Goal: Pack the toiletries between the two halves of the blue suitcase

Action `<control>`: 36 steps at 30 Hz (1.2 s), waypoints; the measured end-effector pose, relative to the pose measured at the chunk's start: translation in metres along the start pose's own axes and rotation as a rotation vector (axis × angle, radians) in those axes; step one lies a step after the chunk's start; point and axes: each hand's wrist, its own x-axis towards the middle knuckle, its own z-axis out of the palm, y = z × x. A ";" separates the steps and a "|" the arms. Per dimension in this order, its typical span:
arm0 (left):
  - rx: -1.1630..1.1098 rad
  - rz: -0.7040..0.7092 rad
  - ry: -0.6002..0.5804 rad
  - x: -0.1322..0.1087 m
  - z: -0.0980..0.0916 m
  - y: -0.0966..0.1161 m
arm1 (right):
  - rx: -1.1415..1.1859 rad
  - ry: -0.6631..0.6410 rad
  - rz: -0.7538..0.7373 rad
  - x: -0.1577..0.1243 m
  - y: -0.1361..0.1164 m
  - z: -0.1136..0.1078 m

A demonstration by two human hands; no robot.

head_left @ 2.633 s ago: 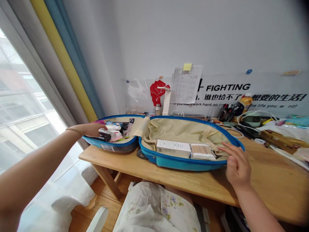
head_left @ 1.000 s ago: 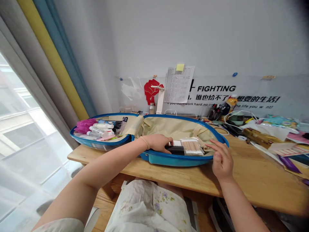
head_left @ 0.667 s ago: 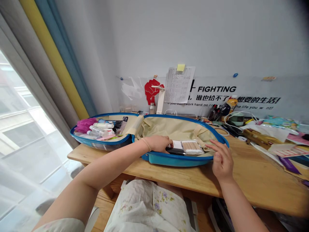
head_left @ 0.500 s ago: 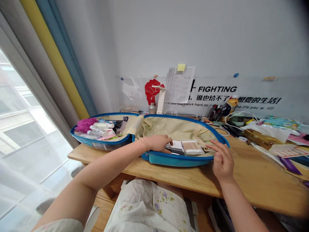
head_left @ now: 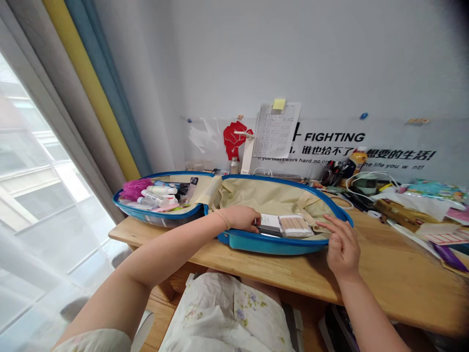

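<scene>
Two hands at work over an open blue suitcase (head_left: 271, 243) lying flat on a wooden table (head_left: 384, 274). Step in hand, by the look of it: settling a white box (head_left: 269, 221) into the right-hand shell, close against the near wall, just left of a clear box of cotton swabs (head_left: 295, 226) and seemingly touching it. Left hand (head_left: 240, 218) laid over the white box's left end, fingers bent down onto it; pinching or merely pressing, cannot tell. Right hand (head_left: 342, 247) loosely spread, holding nothing, fingertips at the shell's right rim as if steadying it. Getting the box to sit flat would call for a gentle downward push and room kept beside the swabs, without tipping them. Otherwise in that shell: beige lining (head_left: 271, 195) and slack straps, mostly bare. Left-hand shell (head_left: 157, 215) fuller: pink bath puff (head_left: 132, 188), white tubes (head_left: 161, 190) and small bottles, dark slim packets (head_left: 184, 188), all heaped together.
</scene>
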 end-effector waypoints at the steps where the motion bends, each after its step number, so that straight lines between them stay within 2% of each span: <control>1: 0.004 -0.020 0.041 -0.003 -0.002 -0.004 | -0.003 -0.003 0.005 0.000 0.000 0.000; 4: 0.026 -0.130 0.197 -0.014 -0.011 -0.030 | -0.006 -0.009 0.008 0.001 0.000 -0.001; 8: 0.118 -0.440 0.347 -0.042 -0.027 -0.093 | -0.007 -0.001 -0.016 0.000 0.000 0.000; 13: 0.227 -0.742 0.318 -0.105 -0.030 -0.179 | 0.002 0.016 -0.024 0.000 0.000 0.001; 15: 0.274 -0.819 0.274 -0.131 -0.024 -0.203 | 0.003 0.009 -0.013 0.001 0.000 0.001; 18: 0.335 -0.849 0.199 -0.161 -0.009 -0.227 | -0.004 -0.002 -0.002 0.000 0.000 0.000; 23: 0.402 -0.786 0.113 -0.179 0.017 -0.244 | -0.004 -0.011 0.005 0.000 0.001 0.000; 27: 0.425 -0.701 0.098 -0.179 0.023 -0.247 | 0.011 -0.005 0.005 0.000 0.002 0.000; 32: 0.421 -0.633 0.113 -0.184 0.013 -0.241 | 0.008 -0.017 -0.003 0.001 -0.001 -0.001; 36: 0.409 -0.622 0.195 -0.183 -0.012 -0.225 | 0.002 -0.015 0.003 0.001 -0.001 0.000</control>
